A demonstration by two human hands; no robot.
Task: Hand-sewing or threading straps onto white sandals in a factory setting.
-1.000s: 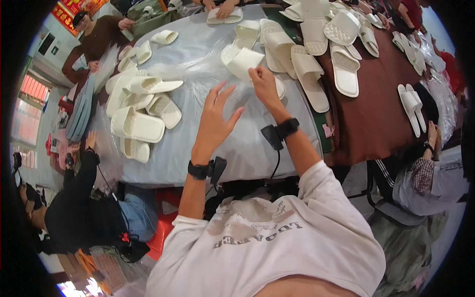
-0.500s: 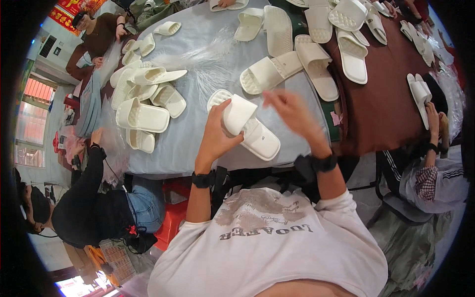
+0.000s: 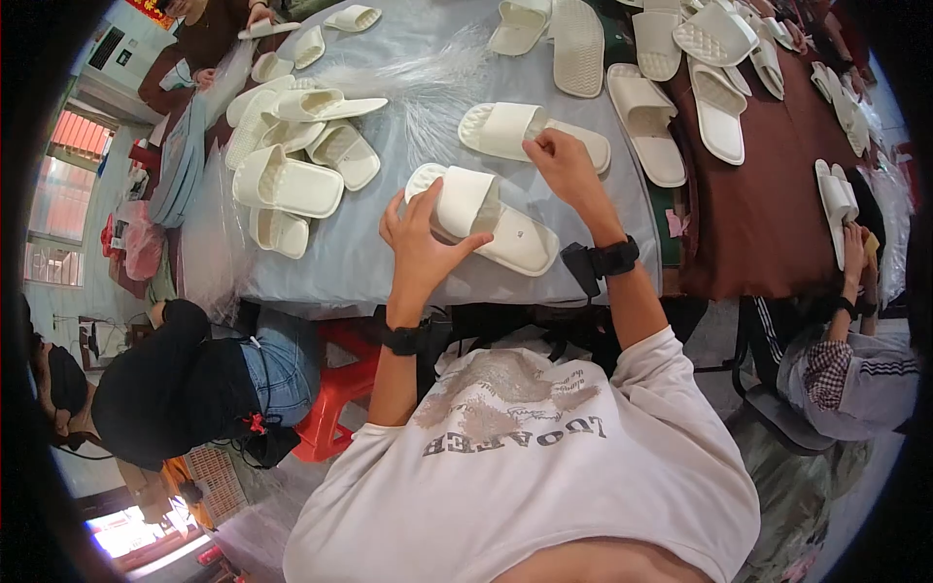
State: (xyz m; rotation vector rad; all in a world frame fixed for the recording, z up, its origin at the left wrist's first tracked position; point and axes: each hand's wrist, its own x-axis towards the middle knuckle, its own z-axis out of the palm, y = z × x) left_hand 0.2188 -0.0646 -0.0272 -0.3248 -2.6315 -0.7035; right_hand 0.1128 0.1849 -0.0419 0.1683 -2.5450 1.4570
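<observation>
A white slipper (image 3: 525, 241) with a wide strap lies on the table in front of me, its toe end to the left. My left hand (image 3: 426, 238) is closed over its strap, fingers at the toe side and thumb at the strap's open edge. Just beyond lies a second white slipper (image 3: 501, 128), roughly parallel to it. My right hand (image 3: 564, 165) is closed, with bent fingers at the strap edge of that second slipper; the fingertips are partly hidden.
A heap of white slippers (image 3: 292, 185) sits to the left on the grey-covered table (image 3: 398, 146). More slippers (image 3: 719, 107) lie at the right, partly over brown cloth (image 3: 777, 233). Clear plastic film (image 3: 428, 87) lies beyond. Co-workers sit at both sides; a red stool (image 3: 335, 408) stands at the left.
My right hand has moved forward from a blurred spot above the table to the second slipper's strap. That slipper has turned to lie nearly parallel to the near one. My left hand keeps its grip.
</observation>
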